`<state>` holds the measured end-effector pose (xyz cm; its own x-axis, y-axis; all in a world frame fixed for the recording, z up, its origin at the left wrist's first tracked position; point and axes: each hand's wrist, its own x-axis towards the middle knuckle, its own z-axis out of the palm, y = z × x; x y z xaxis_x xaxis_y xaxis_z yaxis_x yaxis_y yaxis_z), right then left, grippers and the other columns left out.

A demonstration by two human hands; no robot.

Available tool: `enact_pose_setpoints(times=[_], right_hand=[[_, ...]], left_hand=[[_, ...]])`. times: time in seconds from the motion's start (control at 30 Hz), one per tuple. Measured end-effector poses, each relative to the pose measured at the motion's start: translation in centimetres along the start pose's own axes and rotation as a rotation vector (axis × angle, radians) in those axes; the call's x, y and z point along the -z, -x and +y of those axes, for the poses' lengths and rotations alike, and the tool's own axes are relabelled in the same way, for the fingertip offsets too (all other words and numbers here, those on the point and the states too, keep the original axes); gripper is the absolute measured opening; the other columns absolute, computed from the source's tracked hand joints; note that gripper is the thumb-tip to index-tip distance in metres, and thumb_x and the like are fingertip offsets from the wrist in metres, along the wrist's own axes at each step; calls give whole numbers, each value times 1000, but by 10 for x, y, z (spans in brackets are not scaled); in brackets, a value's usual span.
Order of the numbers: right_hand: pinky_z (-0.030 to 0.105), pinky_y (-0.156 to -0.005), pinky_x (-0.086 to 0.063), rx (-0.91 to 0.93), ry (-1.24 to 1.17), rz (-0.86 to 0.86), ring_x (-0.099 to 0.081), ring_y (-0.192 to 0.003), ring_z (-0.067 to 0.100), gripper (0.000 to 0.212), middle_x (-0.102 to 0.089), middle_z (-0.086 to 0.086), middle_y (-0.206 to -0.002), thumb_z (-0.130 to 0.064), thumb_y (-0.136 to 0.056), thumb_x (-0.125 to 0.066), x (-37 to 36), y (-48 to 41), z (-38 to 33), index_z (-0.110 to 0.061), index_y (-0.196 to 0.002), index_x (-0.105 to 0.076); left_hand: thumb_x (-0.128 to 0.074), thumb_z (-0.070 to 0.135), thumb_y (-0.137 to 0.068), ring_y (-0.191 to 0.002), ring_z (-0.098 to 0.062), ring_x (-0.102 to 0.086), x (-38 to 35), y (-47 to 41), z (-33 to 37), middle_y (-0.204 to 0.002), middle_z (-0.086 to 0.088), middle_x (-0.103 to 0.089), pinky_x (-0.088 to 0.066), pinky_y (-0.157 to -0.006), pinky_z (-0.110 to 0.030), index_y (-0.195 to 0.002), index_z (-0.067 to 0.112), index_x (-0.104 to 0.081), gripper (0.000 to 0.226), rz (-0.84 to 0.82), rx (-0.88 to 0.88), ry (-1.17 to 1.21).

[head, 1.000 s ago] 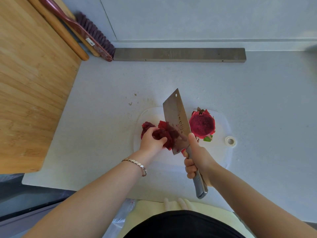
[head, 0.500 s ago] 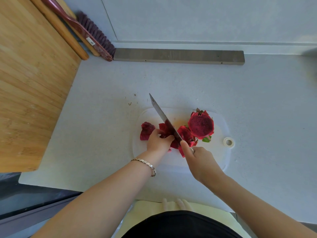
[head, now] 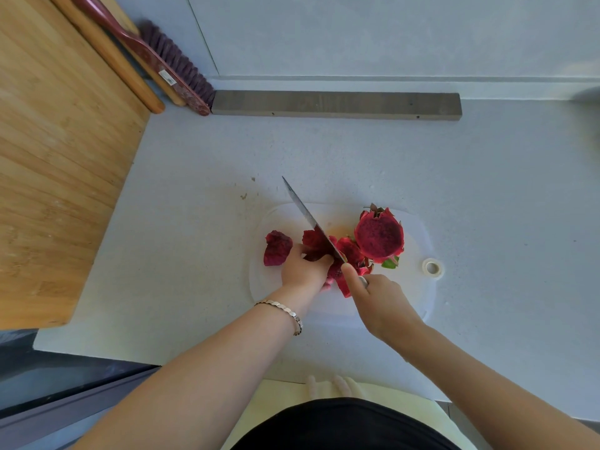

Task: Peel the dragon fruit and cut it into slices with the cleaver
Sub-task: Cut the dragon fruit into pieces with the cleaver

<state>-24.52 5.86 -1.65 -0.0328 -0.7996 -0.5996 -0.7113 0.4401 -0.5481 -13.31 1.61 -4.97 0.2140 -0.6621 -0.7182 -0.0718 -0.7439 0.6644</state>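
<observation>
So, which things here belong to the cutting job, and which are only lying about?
In use: cleaver, piece being sliced, cut slice, dragon fruit half, white cutting board.
Lying about: tape roll, brush, wooden board, grey bar.

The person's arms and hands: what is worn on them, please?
Both forearms are bare: no sleeves in view, no gloves. The wrist of the left hand carries a silver-coloured bracelet of small flat links. The right hand and wrist show no jewellery.
</observation>
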Motion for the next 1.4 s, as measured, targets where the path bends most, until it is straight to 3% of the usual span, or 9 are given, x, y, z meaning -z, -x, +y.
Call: enact_pose_setpoints(times=[0.27, 0.4, 0.5, 0.6, 0.7, 0.9, 1.03, 1.17, 1.4], right_hand=[[19, -41, -25, -172, -359, -182, -23, -36, 13, 54, -27, 1, -48, -57, -93, -32, 14, -3, 0, -15, -60, -28], [25, -46, -27, -91, -219, -135, -26, -38, 13, 55, -28, 0, -48, -60, -92, -30, 6, 0, -2, -16, -59, -26], [32, -57, -32, 17, -43, -66, -36, -53, 20, 52, -34, 4, -56, -52, -96, -28, 3, 6, -7, -17, -58, -27], [36, -58, -36, 51, 16, -6, -38, -59, 22, 45, -35, 3, -59, -45, -99, -28, 4, 12, -11, -27, -57, -24], [34, -53, -33, 32, 45, 11, -37, -54, 19, 51, -36, 3, -58, -50, -97, -29, 3, 10, -8, -19, -57, -31], [28, -51, -30, -21, -93, -26, -32, -45, 14, 57, -33, 1, -51, -54, -94, -30, 5, -5, 4, -13, -55, -29], [17, -40, -26, -195, -328, -95, -26, -35, 11, 55, -29, 0, -47, -57, -93, -31, 15, -11, 9, -14, -58, -30], [17, -41, -26, -221, -390, -127, -25, -33, 10, 57, -29, -2, -42, -57, -94, -31, 21, -12, 13, -15, -55, -30], [18, -44, -23, -300, -505, -160, -21, -38, 11, 59, -25, -1, -45, -61, -92, -28, 22, -12, 18, -15, -56, -28]], left_hand=[[-60, 17, -85, -62, -24, -65, 2, -4, 3, -93, -11, -62, -60, -63, -39, -76, 18, -44, 18, 56, 42, -4], [-60, 18, -85, -72, -33, -68, 7, -5, 3, -94, -13, -63, -60, -64, -39, -75, 18, -41, 22, 82, 73, -3], [-62, 16, -84, -70, -30, -67, 5, -3, 5, -88, -10, -60, -60, -68, -43, -82, 15, -45, 17, 67, 83, 12], [-66, 17, -82, -64, -22, -62, 4, -2, 9, -86, -10, -60, -57, -49, -27, -95, 8, -48, 24, 50, 94, 33], [-66, 17, -83, -55, -11, -49, 3, 0, 13, -75, -3, -52, -35, -25, -11, -96, 6, -47, 25, 52, 66, -1], [-67, 13, -81, -56, -20, -61, -2, -5, 8, -80, -7, -57, -59, -55, -33, -75, 15, -44, 23, 67, 112, 32], [-66, 12, -80, -66, -22, -61, -6, -3, 10, -82, -6, -55, -55, -45, -26, -72, 17, -42, 25, 72, 68, 29], [-66, 13, -80, -58, -16, -55, -9, -2, 10, -73, -1, -50, -48, -35, -20, -70, 17, -41, 28, 85, 35, -3], [-68, 11, -78, -66, -23, -62, -8, -5, 3, -84, -8, -57, -58, -54, -32, -73, 16, -41, 27, 101, 50, -25]])
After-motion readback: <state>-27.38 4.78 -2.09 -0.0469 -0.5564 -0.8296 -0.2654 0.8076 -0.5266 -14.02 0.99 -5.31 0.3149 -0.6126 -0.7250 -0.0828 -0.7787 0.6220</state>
